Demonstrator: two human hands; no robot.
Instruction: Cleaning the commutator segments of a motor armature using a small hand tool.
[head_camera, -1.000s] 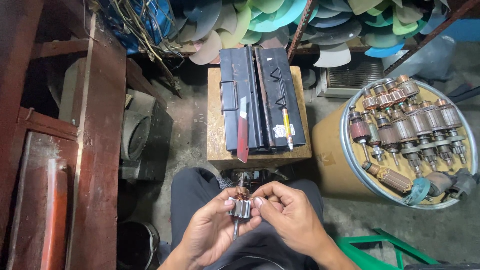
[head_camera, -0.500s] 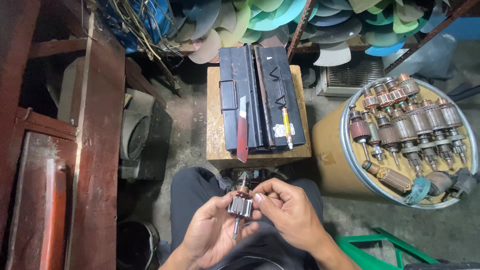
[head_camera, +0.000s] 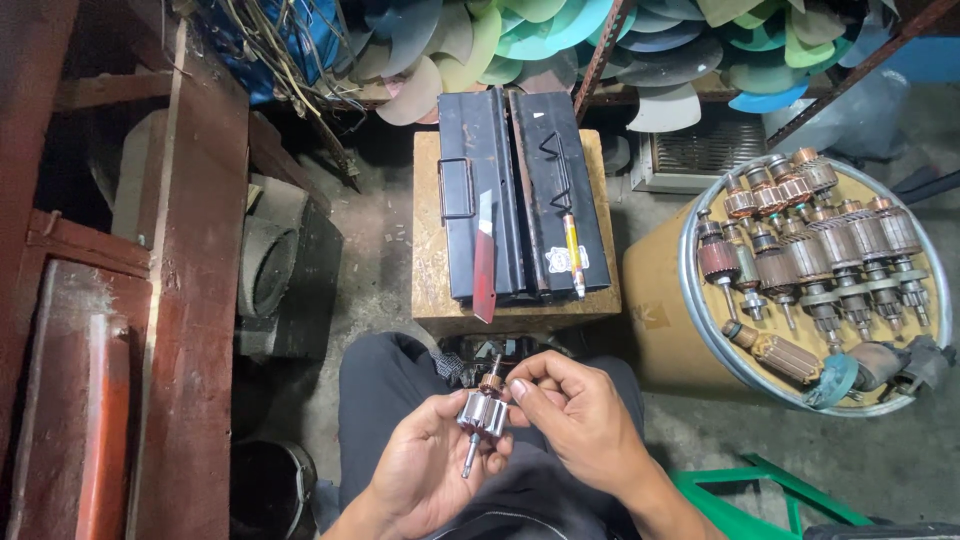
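cluttered workshop floor, wooden block surface (head_camera: 430, 300) ahead. left hand (head_camera: 425, 470) cups small armature (head_camera: 482, 412), right hand (head_camera: 570, 415) pinches its top; loose grip could drop it, bending shaft.

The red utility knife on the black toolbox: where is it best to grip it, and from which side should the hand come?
Grip the red utility knife around the middle of its long handle, coming from above. It lies flat and lengthwise on the black toolbox, its near end overhanging the wooden block, so both long edges look free for the fingers. Which end holds the blade I cannot tell.
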